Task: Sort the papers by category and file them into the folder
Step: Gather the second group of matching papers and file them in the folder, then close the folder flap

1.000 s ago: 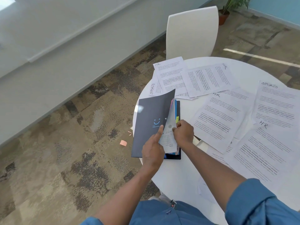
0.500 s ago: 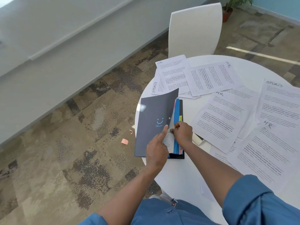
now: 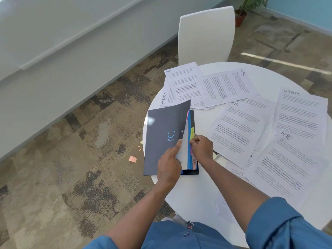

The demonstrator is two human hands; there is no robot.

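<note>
A dark expanding folder (image 3: pixel 165 126) with a blue smile logo lies at the left edge of the round white table (image 3: pixel 197 194), its cover lifted. Coloured dividers (image 3: pixel 190 155) with yellow and pink tabs show inside. My left hand (image 3: pixel 169 164) holds the cover up, index finger along its edge, over a white sheet (image 3: pixel 185 141) tucked inside. My right hand (image 3: pixel 201 147) pinches a divider by the yellow tab. Printed papers marked HR (image 3: pixel 237 130) and SPORTS (image 3: pixel 301 114) lie spread over the table to the right.
A white chair (image 3: pixel 206 35) stands behind the table. Pink paper scraps (image 3: pixel 132 159) lie on the patterned carpet at the left. A potted plant (image 3: pixel 246 9) is in the far corner. More HR and SPORTS sheets (image 3: pixel 181 83) overlap at the table's far edge.
My right hand has shifted among the dividers, and more of the white sheet now shows between the cover and the blue divider. My left hand stays at the cover's edge.
</note>
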